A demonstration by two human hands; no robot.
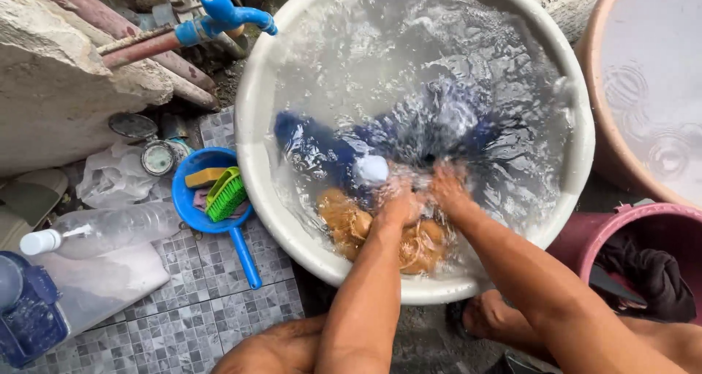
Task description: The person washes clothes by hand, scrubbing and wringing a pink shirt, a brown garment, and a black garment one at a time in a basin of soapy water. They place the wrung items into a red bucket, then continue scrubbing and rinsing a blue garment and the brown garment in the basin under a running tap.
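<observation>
Cloth (pixel 409 136), dark blue, we are gripping underwater: left hand (pixel 398 202) and right hand (pixel 447 186) clenching it at the basin's (pixel 252 125) six o'clock for scrubbing.

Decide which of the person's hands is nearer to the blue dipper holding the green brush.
Left. The left hand is in the white basin, on the side toward the blue dipper with the green brush on the tiles. The right hand is underwater just beyond it, farther from the dipper.

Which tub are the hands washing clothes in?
The big white basin in the middle. Both the left hand and right hand are in its water, on dark blue cloth. The pinkish tub holds only water; the maroon bucket sits untouched.
</observation>
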